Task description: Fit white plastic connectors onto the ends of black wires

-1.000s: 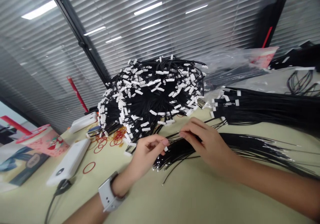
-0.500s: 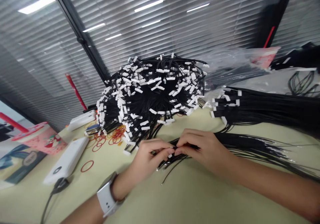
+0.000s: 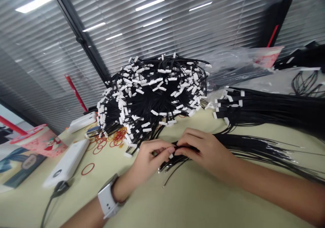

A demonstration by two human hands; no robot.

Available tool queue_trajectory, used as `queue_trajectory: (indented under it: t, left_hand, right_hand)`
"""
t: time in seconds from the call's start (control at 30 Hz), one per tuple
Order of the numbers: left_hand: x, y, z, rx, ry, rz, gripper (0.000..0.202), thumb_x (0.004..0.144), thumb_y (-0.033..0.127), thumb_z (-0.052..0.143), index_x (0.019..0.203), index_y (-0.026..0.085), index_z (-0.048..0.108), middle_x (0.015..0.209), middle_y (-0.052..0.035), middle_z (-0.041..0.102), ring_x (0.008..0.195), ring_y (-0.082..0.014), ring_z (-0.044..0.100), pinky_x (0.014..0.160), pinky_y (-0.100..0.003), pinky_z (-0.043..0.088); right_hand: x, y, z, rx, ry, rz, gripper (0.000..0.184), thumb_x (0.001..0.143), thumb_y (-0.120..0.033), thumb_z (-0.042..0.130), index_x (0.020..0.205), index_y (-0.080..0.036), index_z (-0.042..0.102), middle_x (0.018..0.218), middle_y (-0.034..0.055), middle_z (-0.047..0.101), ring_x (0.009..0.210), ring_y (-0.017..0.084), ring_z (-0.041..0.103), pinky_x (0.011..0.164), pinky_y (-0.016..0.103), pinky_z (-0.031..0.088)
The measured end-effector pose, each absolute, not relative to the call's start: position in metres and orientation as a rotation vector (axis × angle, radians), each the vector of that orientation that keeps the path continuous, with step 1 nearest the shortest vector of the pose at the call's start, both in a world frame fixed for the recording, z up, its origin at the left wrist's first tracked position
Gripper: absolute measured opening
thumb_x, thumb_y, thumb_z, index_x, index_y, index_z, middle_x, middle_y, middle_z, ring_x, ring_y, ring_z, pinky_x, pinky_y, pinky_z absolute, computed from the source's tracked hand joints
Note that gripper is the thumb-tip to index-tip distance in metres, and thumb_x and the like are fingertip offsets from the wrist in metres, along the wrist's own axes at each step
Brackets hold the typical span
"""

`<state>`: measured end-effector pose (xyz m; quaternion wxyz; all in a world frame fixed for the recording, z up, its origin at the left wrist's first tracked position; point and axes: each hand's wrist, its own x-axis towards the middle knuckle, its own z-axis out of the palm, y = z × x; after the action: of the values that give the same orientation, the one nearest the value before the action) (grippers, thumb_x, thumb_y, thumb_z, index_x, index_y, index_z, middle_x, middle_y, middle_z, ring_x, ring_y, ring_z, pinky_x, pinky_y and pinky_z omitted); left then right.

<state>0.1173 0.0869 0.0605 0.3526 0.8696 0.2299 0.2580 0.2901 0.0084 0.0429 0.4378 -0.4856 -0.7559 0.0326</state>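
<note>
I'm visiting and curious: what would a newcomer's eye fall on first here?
Probably the big heap of thin black cables with white plastic connectors, at the back of the pale table before grey slatted blinds. Next, the bare left hand and bare right hand, their fingers close together in front of it at a loose bundle of black, shiny-tipped wires. Far left, a pink patterned cup with a red straw stands out.

Left of the white power bank (image 3: 69,160) are a pink cup (image 3: 40,144) and a blurred box (image 3: 20,171), perhaps of tissues; slatted blinds (image 3: 132,31) hang well behind it.
</note>
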Motion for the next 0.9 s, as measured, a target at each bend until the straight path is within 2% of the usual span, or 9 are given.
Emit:
queue_trajectory:
  t: [0.17,0.27,0.43,0.67,0.8,0.9]
  left_hand:
    - [0.118,0.092,0.056,1.985,0.696,0.695,0.016,0.081,0.028,0.056,0.079,0.016,0.066,0.07,-0.0026,0.066,0.054,-0.0097,0.057,0.051,-0.02,0.047]
    - [0.119,0.092,0.055,1.969,0.707,0.712,0.016,0.08,0.029,0.057,0.078,0.016,0.066,0.07,-0.0028,0.066,0.053,-0.0099,0.057,0.051,-0.021,0.047]
    - [0.119,0.092,0.053,1.951,0.73,0.746,0.017,0.08,0.031,0.057,0.081,0.016,0.065,0.069,-0.0027,0.066,0.054,-0.0103,0.056,0.052,-0.022,0.046]
    - [0.121,0.096,0.05,2.057,0.73,0.72,0.018,0.083,0.032,0.054,0.083,0.016,0.063,0.071,-0.0013,0.062,0.061,-0.011,0.053,0.056,-0.023,0.042]
    - [0.123,0.097,0.048,2.006,0.706,0.697,0.019,0.081,0.026,0.057,0.098,0.017,0.057,0.085,-0.0033,0.063,0.076,-0.0137,0.057,0.066,-0.025,0.045]
    - [0.124,0.098,0.048,1.943,0.694,0.686,0.022,0.08,0.023,0.058,0.1,0.017,0.054,0.09,-0.0049,0.063,0.086,-0.0158,0.059,0.073,-0.028,0.046]
  right_hand:
    - [0.284,0.007,0.049,-1.452,-1.802,0.275,0.018,0.09,-0.02,0.04,0.081,-0.017,0.055,0.078,0.0019,0.054,0.07,0.013,0.051,0.064,0.027,0.041]
    - [0.283,0.008,0.049,-1.434,-1.735,0.318,0.017,0.089,-0.02,0.042,0.077,-0.018,0.053,0.075,0.0006,0.054,0.068,0.012,0.05,0.061,0.025,0.04]
    - [0.282,0.008,0.048,-1.418,-1.71,0.206,0.017,0.089,-0.019,0.042,0.077,-0.017,0.055,0.075,0.0016,0.055,0.067,0.012,0.049,0.061,0.026,0.038]
    - [0.279,0.01,0.052,-1.499,-1.602,0.386,0.019,0.086,-0.022,0.044,0.074,-0.017,0.057,0.067,-0.0004,0.056,0.057,0.01,0.047,0.053,0.024,0.035]
    - [0.286,0.015,0.049,-1.51,-1.585,0.44,0.02,0.084,-0.022,0.045,0.066,-0.017,0.054,0.059,-0.0019,0.051,0.052,0.009,0.043,0.049,0.023,0.032]
    - [0.292,0.019,0.045,-1.487,-1.601,0.5,0.02,0.083,-0.024,0.045,0.067,-0.016,0.055,0.059,-0.0016,0.052,0.053,0.01,0.044,0.049,0.023,0.033]
